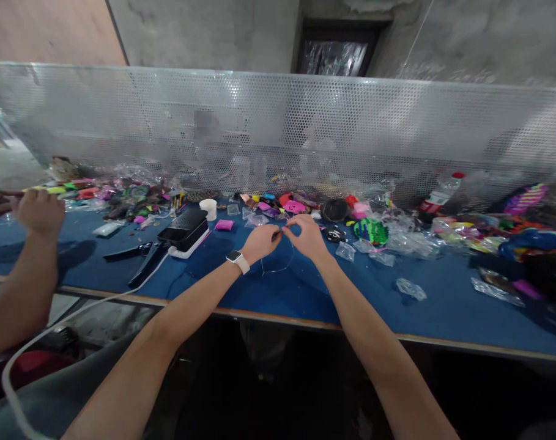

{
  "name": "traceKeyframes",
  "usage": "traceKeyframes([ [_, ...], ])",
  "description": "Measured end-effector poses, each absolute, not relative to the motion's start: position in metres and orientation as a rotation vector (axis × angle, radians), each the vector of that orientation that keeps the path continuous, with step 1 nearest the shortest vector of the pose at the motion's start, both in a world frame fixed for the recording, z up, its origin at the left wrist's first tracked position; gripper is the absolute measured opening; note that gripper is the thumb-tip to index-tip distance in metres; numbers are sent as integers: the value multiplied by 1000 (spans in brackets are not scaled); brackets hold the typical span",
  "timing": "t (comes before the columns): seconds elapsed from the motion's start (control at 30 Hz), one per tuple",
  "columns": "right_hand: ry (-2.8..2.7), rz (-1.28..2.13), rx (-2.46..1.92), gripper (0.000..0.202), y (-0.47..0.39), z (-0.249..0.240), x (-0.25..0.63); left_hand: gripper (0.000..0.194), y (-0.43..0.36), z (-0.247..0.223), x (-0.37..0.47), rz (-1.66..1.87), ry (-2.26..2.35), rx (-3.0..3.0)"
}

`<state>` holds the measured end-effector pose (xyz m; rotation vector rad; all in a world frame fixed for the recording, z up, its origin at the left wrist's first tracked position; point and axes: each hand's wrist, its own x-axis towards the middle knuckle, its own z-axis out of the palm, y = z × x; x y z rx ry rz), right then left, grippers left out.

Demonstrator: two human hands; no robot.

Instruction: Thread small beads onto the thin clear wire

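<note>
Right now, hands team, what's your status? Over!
Left hand and right hand pinched close together. Thin thread looping below, apparently held. Pink packet off left, green sequined piece off right; neither in the way.

Left hand [262,243] and right hand [306,235], fingers [292,231] close together, over a blue table [433,318], thin pale thread [278,271] beneath

The light is dim, the edges stretched
</note>
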<state>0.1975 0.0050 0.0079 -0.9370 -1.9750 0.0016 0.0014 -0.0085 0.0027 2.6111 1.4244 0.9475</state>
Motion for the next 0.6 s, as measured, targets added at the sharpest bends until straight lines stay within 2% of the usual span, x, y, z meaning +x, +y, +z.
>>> traceKeyframes([
  [0.23, -2099, -28, -886, 14, 1, 6, 193, 29, -2, -2, -3, 979, 1526, 2536],
  [0.6, -2090, -39, -857, 26, 5, -4, 192, 30, -2, 2, -5, 1070, 1370, 2488],
])
